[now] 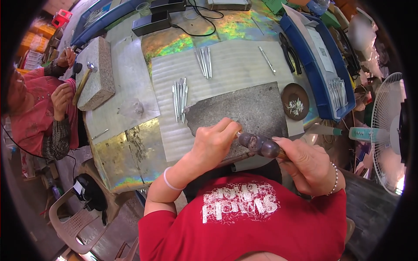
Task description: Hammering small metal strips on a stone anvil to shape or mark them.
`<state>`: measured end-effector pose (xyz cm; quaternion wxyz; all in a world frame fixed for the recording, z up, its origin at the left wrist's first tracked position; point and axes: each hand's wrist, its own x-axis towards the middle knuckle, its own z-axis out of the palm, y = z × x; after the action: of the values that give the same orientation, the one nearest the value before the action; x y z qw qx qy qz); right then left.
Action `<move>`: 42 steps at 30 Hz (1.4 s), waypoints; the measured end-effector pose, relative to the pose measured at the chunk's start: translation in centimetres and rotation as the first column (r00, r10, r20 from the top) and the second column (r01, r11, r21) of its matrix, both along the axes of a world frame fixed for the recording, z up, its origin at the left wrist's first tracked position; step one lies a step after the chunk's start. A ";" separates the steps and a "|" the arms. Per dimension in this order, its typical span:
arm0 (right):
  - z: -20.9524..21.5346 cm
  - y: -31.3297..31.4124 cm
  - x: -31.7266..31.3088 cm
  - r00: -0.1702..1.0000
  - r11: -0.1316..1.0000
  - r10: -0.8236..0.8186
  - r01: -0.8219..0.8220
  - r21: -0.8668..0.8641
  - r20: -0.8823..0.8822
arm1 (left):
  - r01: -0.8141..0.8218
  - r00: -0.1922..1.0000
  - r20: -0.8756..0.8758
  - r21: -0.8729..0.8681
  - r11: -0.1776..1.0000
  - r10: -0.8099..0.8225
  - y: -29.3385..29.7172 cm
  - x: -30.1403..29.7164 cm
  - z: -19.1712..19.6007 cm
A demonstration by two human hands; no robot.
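My right hand (307, 165) grips a ball-peen hammer (261, 145), its dark rounded head close beside my left fingertips. Near the front edge of a dark grey stone slab (244, 104), my left hand (215, 141) is closed in a pinch; whatever it holds is hidden by the fingers and hammer head. Slim silvery metal rods lie on the white foam sheet in two bundles, one left of the slab (179, 99) and another beyond it (203, 62). A single rod (267, 60) lies farther right. A round brown dish (289, 93) with small silvery pieces sits right of the slab.
Black-handled cutters (289, 52) lie beside a blue tray (324, 98) holding rods and paper. At left, a co-worker (32, 104) sits by a granite block (102, 69) with a hammer (83, 82) against it. A white fan (387, 135) stands at right. Black devices (151, 24) with cables lie at the back.
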<state>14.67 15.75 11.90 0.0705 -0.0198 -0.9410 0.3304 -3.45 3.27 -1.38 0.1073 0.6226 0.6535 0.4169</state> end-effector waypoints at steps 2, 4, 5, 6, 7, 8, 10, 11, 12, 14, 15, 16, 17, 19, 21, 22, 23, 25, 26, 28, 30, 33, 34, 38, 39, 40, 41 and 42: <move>-0.1 -0.1 -0.1 0.999 1.000 -0.013 0.013 0.002 -0.046 | -0.005 1.000 -0.001 0.004 1.000 0.005 0.0 0.0 0.0; -0.1 -0.1 0.0 0.996 1.000 -0.030 0.030 0.005 -0.089 | -0.006 1.000 0.001 0.009 1.000 0.006 0.1 0.0 0.0; -0.1 -0.1 0.0 0.998 1.000 -0.023 0.024 0.007 -0.065 | -0.005 1.000 -0.003 0.006 1.000 0.005 0.0 0.0 0.0; 0.0 0.0 -0.1 0.999 1.000 -0.015 0.016 0.009 -0.042 | -0.006 1.000 -0.007 0.003 1.000 0.006 0.0 0.0 0.0; 0.1 -0.1 -0.1 0.999 1.000 -0.014 0.014 0.009 -0.043 | -0.008 1.000 -0.008 0.003 1.000 0.008 0.0 0.0 0.1; 0.3 -0.2 -0.1 0.999 0.999 -0.030 0.031 0.025 -0.036 | -0.008 1.000 -0.011 -0.002 1.000 0.008 0.0 0.0 0.2; 2.9 -0.8 0.5 0.968 0.986 -0.140 0.116 0.123 0.210 | -0.003 1.000 -0.008 -0.001 1.000 0.003 0.2 0.0 0.2; 4.9 -1.2 1.0 0.872 0.963 -0.241 0.161 0.216 0.427 | 0.000 1.000 -0.016 0.001 1.000 0.000 0.2 -0.1 0.2; 4.7 -1.2 1.2 0.872 0.964 -0.239 0.159 0.215 0.428 | -0.002 1.000 -0.027 -0.001 1.000 0.002 0.1 0.0 0.2; 3.5 -1.0 1.3 0.999 0.952 -0.047 0.037 0.303 0.026 | -0.009 1.000 -0.016 0.000 1.000 0.009 -0.3 0.4 0.2; 1.5 -0.2 -0.3 0.997 0.988 -0.003 -0.010 0.156 0.082 | -0.014 1.000 -0.011 0.004 1.000 0.014 0.0 0.2 0.2; 1.5 0.1 -0.4 0.997 0.987 -0.004 -0.009 0.159 0.078 | -0.018 1.000 -0.006 0.007 1.000 0.018 0.2 0.0 0.1; 1.5 0.5 -0.4 0.999 0.989 -0.021 0.016 0.150 0.035 | -0.019 1.000 -0.010 0.010 1.000 0.019 0.6 -0.3 0.1; 1.5 0.1 -0.1 0.996 0.991 -0.076 0.081 0.106 -0.051 | 0.001 1.000 -0.017 0.016 1.000 -0.001 0.2 -0.1 0.2; 2.8 -0.7 0.2 0.987 0.979 -0.134 0.144 0.141 -0.084 | 0.022 1.000 -0.012 0.040 0.999 -0.022 0.2 0.1 0.3; 3.7 -1.0 0.4 0.975 0.965 -0.182 0.202 0.170 -0.126 | 0.027 1.000 -0.012 0.042 0.999 -0.026 0.3 0.0 0.3; 4.9 -1.1 1.6 0.972 0.941 -0.233 0.219 0.258 0.026 | 0.015 1.000 -0.016 0.019 1.000 -0.015 0.3 0.0 0.4; 6.2 -0.5 2.2 0.968 0.963 -0.108 0.046 0.264 0.225 | 0.001 1.000 -0.007 -0.013 1.000 -0.001 0.2 0.2 0.7; 6.4 -0.2 2.3 0.910 0.963 0.016 -0.125 0.237 0.415 | 0.001 1.000 -0.006 -0.015 1.000 -0.001 0.2 0.3 0.9; 2.0 -0.1 -0.4 0.996 0.990 -0.057 0.048 0.135 0.066 | -0.016 0.999 0.033 -0.046 0.999 0.018 0.1 0.0 0.5; 1.9 0.1 -0.2 0.993 0.993 -0.100 0.095 0.077 0.065 | -0.018 0.999 0.042 0.000 1.000 0.018 0.1 -0.4 0.3; 1.9 0.4 1.2 0.954 0.954 -0.296 0.297 0.028 -0.050 | 0.069 0.694 0.719 0.003 0.998 -0.050 -0.5 -0.5 2.2; 0.7 0.5 1.3 0.929 0.930 -0.369 0.369 -0.002 -0.037 | 0.095 0.360 0.933 -0.036 0.995 -0.001 -1.2 -0.6 3.1; -6.2 1.6 0.2 0.918 0.914 -0.396 0.396 0.088 -0.020 | 0.032 -0.114 0.988 0.110 0.993 -0.106 -1.7 -2.0 3.8; -7.4 1.8 0.2 0.918 0.914 -0.396 0.396 0.084 -0.020 | 0.034 -0.112 0.988 0.114 0.993 -0.110 -1.5 -1.9 3.9; -8.5 1.9 0.1 0.909 0.899 -0.418 0.412 0.146 0.008 | 0.031 -0.108 0.989 0.108 0.994 -0.104 -1.4 -1.8 3.9; -9.4 1.9 0.0 0.896 0.880 -0.442 0.426 0.209 0.033 | 0.033 -0.114 0.989 0.100 0.994 -0.096 -1.3 -1.7 3.9; -10.2 1.9 0.0 0.889 0.872 -0.453 0.426 0.241 0.067 | 0.038 -0.122 0.989 0.092 0.995 -0.087 -1.3 -1.7 3.9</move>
<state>14.64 17.61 1.68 0.0886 -0.2457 -0.9449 0.1976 -5.18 1.99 2.50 0.5690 0.1331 0.3166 0.7472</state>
